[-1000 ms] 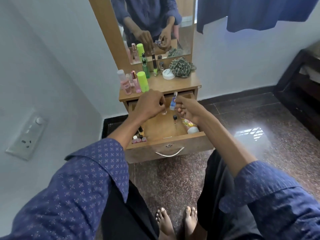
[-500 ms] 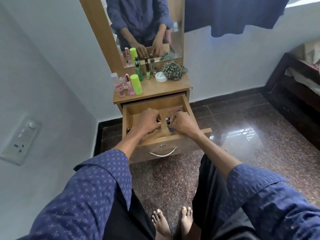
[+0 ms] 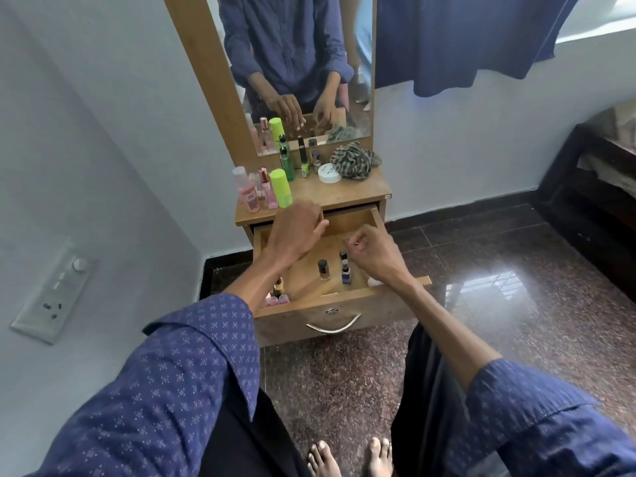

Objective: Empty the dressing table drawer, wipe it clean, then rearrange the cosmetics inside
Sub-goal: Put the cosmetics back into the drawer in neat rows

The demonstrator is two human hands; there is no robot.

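The wooden drawer (image 3: pixel 378 220) of the dressing table is pulled out. Inside stand a clear bottle with a black cap (image 3: pixel 323 270) and a blue nail-polish bottle (image 3: pixel 346 274), with another dark cap (image 3: pixel 343 254) just behind. Small pink items (image 3: pixel 275 300) and a gold-capped piece (image 3: pixel 278 287) sit in the front-left corner. My left hand (image 3: pixel 296 232) hovers over the drawer's back left, fingers loosely bent, holding nothing. My right hand (image 3: pixel 373 251) is above the blue bottle, fingers curled, with nothing visible in it.
On the table top (image 3: pixel 344 194) stand pink bottles (image 3: pixel 248 194), a light-green cylinder (image 3: pixel 281 187), a green bottle (image 3: pixel 286 163), a white jar (image 3: pixel 329 173) and a crumpled checked cloth (image 3: pixel 354 160). A mirror rises behind. A dark bed frame (image 3: pixel 592 201) stands right.
Both hands lowered small bottles into the drawer, let them go and have lifted off. The two bottles now stand free on the drawer floor.
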